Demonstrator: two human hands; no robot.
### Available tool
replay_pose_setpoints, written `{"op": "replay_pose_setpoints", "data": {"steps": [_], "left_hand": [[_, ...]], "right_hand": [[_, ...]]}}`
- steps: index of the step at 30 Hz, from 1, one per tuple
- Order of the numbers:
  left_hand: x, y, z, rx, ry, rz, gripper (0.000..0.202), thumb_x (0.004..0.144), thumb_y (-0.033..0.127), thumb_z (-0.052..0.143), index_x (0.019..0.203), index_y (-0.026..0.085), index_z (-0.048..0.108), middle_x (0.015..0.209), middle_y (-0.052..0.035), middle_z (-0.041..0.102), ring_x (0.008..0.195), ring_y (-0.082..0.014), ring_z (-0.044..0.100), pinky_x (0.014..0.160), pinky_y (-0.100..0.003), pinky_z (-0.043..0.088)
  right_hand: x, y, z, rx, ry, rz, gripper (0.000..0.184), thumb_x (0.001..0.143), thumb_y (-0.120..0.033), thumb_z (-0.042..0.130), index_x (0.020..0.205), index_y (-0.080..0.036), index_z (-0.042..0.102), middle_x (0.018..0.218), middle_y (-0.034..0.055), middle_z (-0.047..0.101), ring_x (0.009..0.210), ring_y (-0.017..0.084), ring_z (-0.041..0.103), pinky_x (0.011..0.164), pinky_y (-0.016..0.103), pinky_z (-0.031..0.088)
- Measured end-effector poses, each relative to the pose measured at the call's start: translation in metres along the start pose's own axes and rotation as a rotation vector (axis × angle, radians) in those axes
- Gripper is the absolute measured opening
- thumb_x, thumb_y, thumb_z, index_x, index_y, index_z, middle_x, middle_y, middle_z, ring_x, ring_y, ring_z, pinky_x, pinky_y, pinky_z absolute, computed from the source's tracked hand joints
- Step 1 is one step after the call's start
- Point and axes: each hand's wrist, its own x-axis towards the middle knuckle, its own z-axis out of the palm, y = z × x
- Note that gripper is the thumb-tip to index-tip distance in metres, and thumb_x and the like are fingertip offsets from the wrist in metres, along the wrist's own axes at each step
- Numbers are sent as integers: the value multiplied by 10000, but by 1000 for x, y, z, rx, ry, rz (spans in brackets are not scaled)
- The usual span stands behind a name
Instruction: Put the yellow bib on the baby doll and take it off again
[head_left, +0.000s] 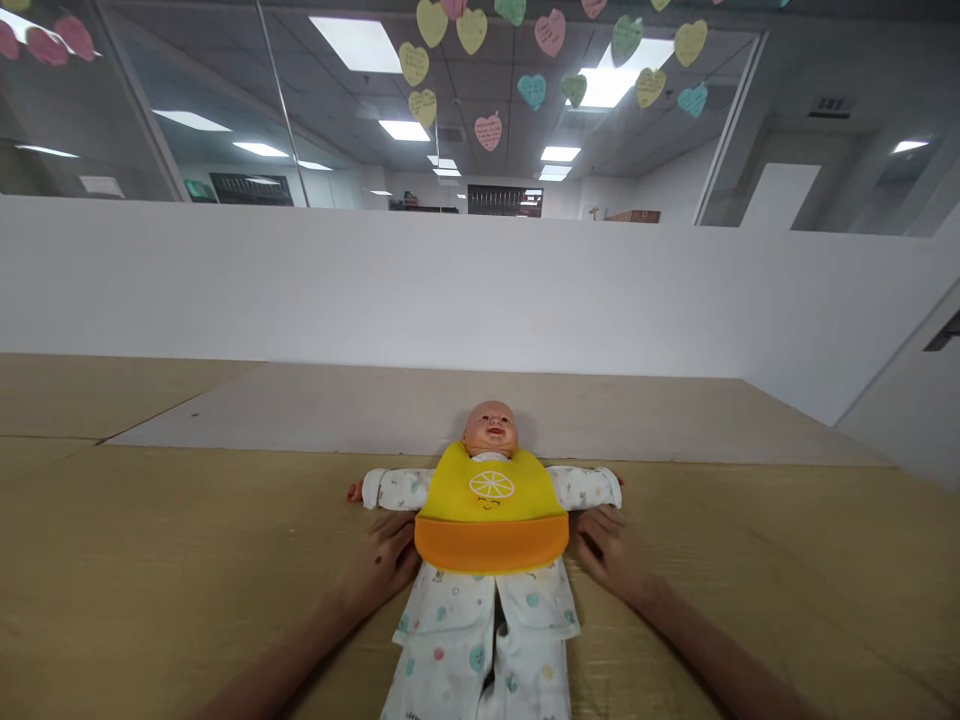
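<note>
Lying face-up on the tan desk (750, 560), here's the doll (491, 428), head right up at the far edge, arms flung wide, its spotted white outfit (529, 605) running down toward the near edge! Across the chest sits the yellow bib (491, 508), orange pocket (491, 544) lowermost. At one side of that pocket, the left hand (390, 552), fingers bent; at the other, the right hand (609, 548), fingers curled close together, thumb apart from them. Pinching the bib's edge? Cannot tell, those tips are too unclear! Behind stands a white wall (480, 290), heart-shaped notes (550, 33) on the glass above.
</note>
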Motion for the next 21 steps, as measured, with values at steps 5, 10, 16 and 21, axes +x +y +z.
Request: {"op": "replay_pose_setpoints", "data": {"steps": [5, 10, 16, 21], "left_hand": [[8, 8, 3, -63, -130, 34, 298, 831, 156, 443, 966, 206, 704, 1037, -113, 699, 1039, -255, 631, 936, -403, 507], [11, 2, 9, -69, -80, 115, 347, 810, 138, 408, 987, 223, 695, 979, -122, 705, 1060, -266, 615, 904, -466, 519], [24, 1, 19, -141, -110, 61, 314, 788, 177, 405, 859, 270, 697, 901, -73, 712, 978, -249, 622, 895, -429, 499], [39, 9, 15, -322, -215, -115, 170, 731, 285, 489, 692, 254, 650, 733, -50, 699, 865, -260, 626, 867, -393, 482]], "right_hand": [[9, -26, -2, 178, -192, 28, 331, 844, -143, 411, 1093, -186, 624, 1150, 89, 628, 1091, 192, 561, 969, 318, 428], [18, -32, 6, 178, -258, 62, 356, 822, -136, 398, 1049, -190, 667, 1151, 102, 623, 1148, 217, 525, 1059, 369, 353], [24, -24, 23, 114, -286, 35, 371, 822, -138, 401, 1054, -210, 681, 1157, 104, 628, 1155, 229, 512, 1059, 424, 312], [30, -19, 35, 80, -310, 32, 363, 794, -146, 439, 1041, -226, 692, 1181, 112, 631, 1184, 262, 511, 1037, 445, 322]]}}
